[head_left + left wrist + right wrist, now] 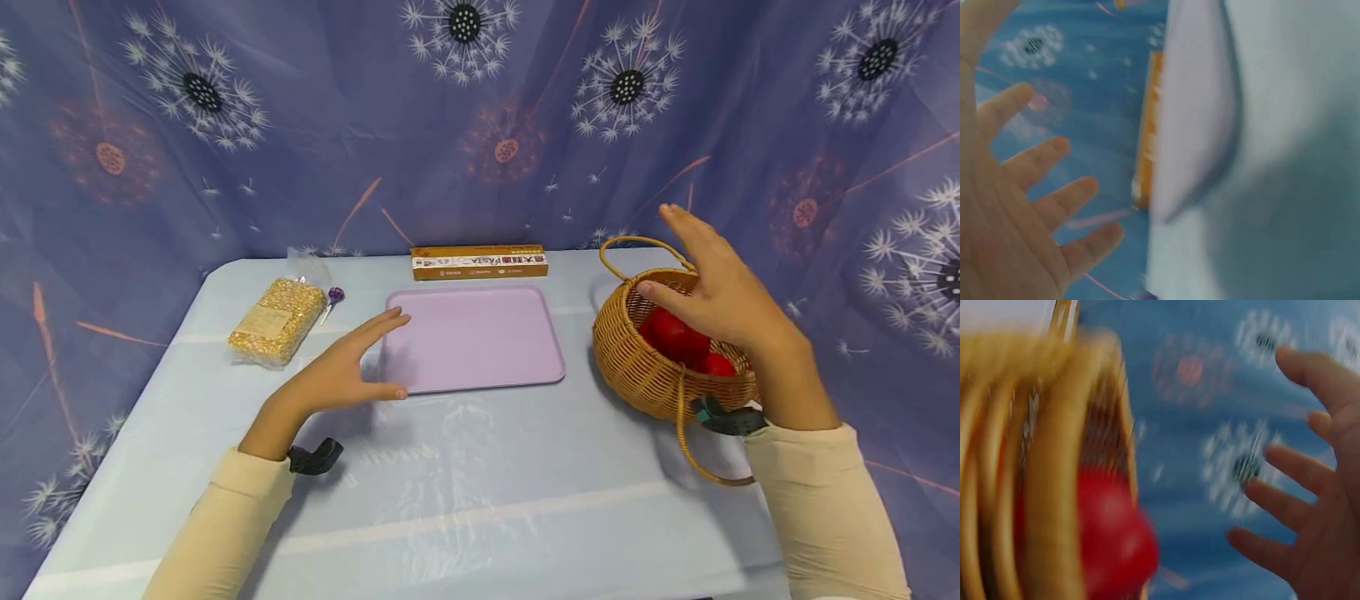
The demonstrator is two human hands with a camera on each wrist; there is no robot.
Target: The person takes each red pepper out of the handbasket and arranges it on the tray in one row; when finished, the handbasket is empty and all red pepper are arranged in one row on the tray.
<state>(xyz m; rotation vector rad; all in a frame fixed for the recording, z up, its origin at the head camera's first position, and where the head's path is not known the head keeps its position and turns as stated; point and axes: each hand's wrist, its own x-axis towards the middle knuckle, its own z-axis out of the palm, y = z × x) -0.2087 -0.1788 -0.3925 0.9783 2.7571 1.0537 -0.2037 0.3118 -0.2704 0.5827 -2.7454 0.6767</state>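
My left hand point(333, 375) hovers at the left edge of a flat lilac tray point(472, 337), its fingers extended and thumb apart, holding nothing. On the right, my right hand point(720, 287) is raised over a wicker basket point(637, 367) with its fingers straight and nothing in them. Inside the basket lie red round items point(675, 335), partly covered by the rim and hand. The right wrist view shows one shiny red item point(1113, 537) behind the blurred basket weave, with the spread fingers off to the side.
A clear bag of yellow kernels point(277, 321) and a purple-headed lollipop point(334, 297) lie at the table's left. A long pasta box point(480, 262) sits behind the tray. The basket's handles point(686, 442) stick out front and back. A patterned curtain point(337, 125) hangs behind the table.
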